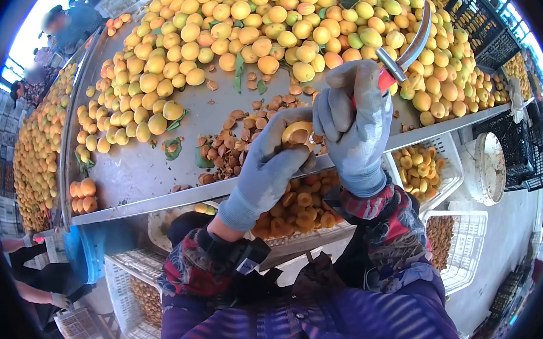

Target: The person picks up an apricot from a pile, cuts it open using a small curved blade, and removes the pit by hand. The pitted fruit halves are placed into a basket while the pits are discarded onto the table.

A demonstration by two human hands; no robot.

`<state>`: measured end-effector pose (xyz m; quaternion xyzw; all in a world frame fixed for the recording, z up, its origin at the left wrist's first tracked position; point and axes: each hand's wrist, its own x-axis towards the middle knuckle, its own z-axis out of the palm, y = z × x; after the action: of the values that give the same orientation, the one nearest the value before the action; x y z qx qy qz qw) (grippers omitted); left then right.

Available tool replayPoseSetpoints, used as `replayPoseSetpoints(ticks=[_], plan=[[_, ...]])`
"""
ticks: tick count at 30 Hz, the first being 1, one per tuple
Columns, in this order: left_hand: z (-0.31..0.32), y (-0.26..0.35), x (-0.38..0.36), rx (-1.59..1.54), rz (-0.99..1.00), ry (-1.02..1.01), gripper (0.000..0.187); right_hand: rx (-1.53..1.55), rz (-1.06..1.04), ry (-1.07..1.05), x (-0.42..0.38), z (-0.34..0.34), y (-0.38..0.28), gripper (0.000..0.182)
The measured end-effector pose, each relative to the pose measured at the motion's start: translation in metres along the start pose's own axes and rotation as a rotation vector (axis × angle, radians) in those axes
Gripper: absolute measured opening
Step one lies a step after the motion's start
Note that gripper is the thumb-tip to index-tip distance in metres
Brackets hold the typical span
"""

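My left hand, in a grey glove, is closed around a cut apricot whose hollow inner side faces up. Close against it, my right hand, gloved as well, grips a red-handled tool. A curved metal piece and a short crossbar stick out of the top of this tool, away from the apricot. Whatever lies between the right fingers and the fruit is hidden. Both hands are over the front edge of the metal table. Brown apricot pits lie scattered just beyond the left hand.
Whole apricots are heaped across the far side. Below the edge, crates hold apricot halves and more halves. A white bucket and a crate of pits stand right. Co-workers are at the left.
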<state>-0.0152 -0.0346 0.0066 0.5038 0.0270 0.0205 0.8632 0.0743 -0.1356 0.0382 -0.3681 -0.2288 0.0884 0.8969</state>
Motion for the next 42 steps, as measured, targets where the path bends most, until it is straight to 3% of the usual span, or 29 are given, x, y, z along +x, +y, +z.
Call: replayPoseSetpoints(ticks=[2,4,9,12,16,18,21,27,31,33,34,36,39,42], plan=[[0.003,-0.005,0.001,0.081,0.048,-0.002,0.044,-0.081,-0.003,0.048,-0.001,0.003,0.001,0.038],[0.007,-0.014,0.005,0.322,0.243,0.087,0.045,-0.044,-0.005,0.076,0.001,0.003,0.004,0.038],[0.014,-0.027,0.011,0.268,0.243,0.161,0.048,0.017,0.005,0.131,0.006,-0.002,0.015,0.036],[0.014,-0.03,0.013,0.223,0.218,0.197,0.049,-0.103,-0.119,0.181,0.008,-0.005,0.028,0.031],[0.013,-0.034,0.018,0.331,0.261,0.199,0.051,-0.097,0.012,0.165,0.011,-0.009,0.024,0.039],[0.016,-0.032,0.018,0.416,0.291,0.209,0.053,0.052,0.126,0.286,0.015,-0.009,0.025,0.047],[0.01,-0.029,0.019,0.622,0.391,0.148,0.057,0.123,0.185,0.291,0.017,-0.02,0.03,0.05],[0.002,-0.034,0.023,0.648,0.414,0.14,0.063,0.184,0.3,0.358,0.016,-0.028,0.038,0.049],[-0.003,-0.039,0.021,0.82,0.484,0.166,0.051,0.24,0.36,0.445,0.018,-0.032,0.043,0.051],[0.0,-0.032,0.017,0.478,0.172,0.151,0.054,0.261,0.364,0.43,0.019,-0.036,0.044,0.052],[0.001,-0.032,0.019,0.48,0.18,0.152,0.054,0.27,0.338,0.414,0.02,-0.037,0.044,0.052],[0.003,-0.035,0.023,-0.047,0.167,0.188,0.045,0.295,0.295,0.373,0.025,-0.042,0.042,0.051],[-0.01,-0.028,0.02,-0.124,0.038,0.09,0.042,0.341,0.271,0.269,0.026,-0.048,0.033,0.046],[-0.019,-0.028,0.018,-0.133,0.022,0.148,0.047,0.281,0.264,0.319,0.028,-0.045,0.023,0.042]])
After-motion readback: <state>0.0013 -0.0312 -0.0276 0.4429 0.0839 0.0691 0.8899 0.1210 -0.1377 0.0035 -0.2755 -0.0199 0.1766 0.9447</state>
